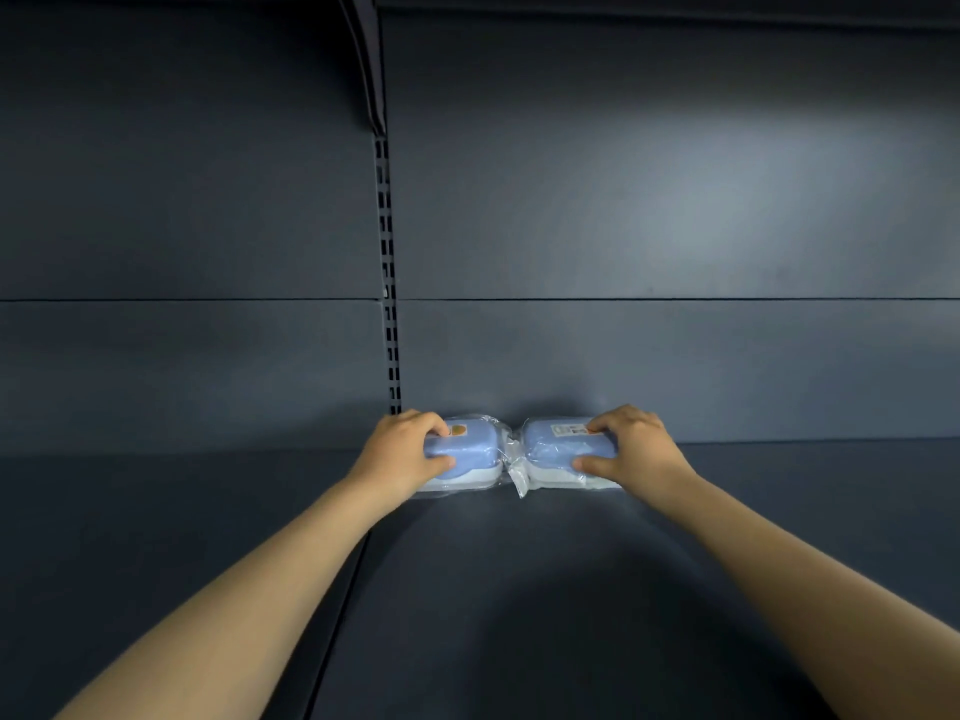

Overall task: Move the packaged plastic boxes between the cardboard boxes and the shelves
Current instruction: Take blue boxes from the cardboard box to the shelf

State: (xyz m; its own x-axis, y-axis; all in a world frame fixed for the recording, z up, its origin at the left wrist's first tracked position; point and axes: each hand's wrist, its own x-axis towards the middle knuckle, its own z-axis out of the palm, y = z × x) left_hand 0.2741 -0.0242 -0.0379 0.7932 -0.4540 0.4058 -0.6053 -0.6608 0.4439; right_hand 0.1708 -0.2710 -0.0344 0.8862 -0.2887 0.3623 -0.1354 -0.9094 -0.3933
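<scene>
On the dark shelf [519, 589], I am clutching two wrapped boxes [548, 449], one each in left grip [400, 452] and right grip [631, 446], slack film [511, 459] risking slips.

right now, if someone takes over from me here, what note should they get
Left hand grips the left box; right hand grips the right box.
Both wrapped blue boxes sit side by side on the shelf by the back panel, wrappers touching.
Done: two boxes at the shelf.
Left: let go or lift; which way they are going cannot be told. No cardboard boxes in view.
</scene>
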